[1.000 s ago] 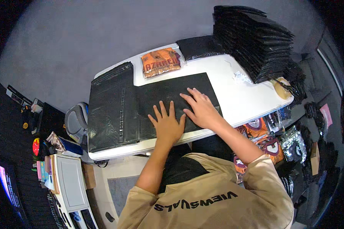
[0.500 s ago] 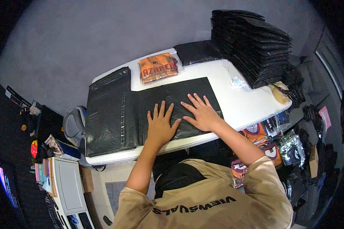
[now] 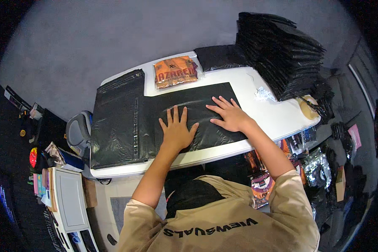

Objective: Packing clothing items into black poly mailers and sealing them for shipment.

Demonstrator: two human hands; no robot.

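A black plastic mailer bag [image 3: 197,101] lies flat across the middle of the white table [image 3: 264,122]. My left hand [image 3: 177,129] rests on it, palm down with the fingers spread. On its right part lies my right hand [image 3: 231,115], also flat, thumb and fingers apart. Neither hand holds anything. To the left, a stack of black mailer bags [image 3: 113,122] touches the bag under my hands. Beyond the bag sits an orange and maroon folded garment [image 3: 176,72] in a clear plastic bag.
A tall pile of black bags [image 3: 279,54] stands at the far right, with a black parcel [image 3: 220,57] beside it. Tape [image 3: 308,108] lies at the table's right end. Packed garments [image 3: 262,189] are below the near edge. A chair [image 3: 79,130] and white cabinet [image 3: 69,197] stand left.
My right hand has slid a little to the right across the bag, and my left hand has shifted slightly away from me. Both stay flat. The view has shifted slightly.
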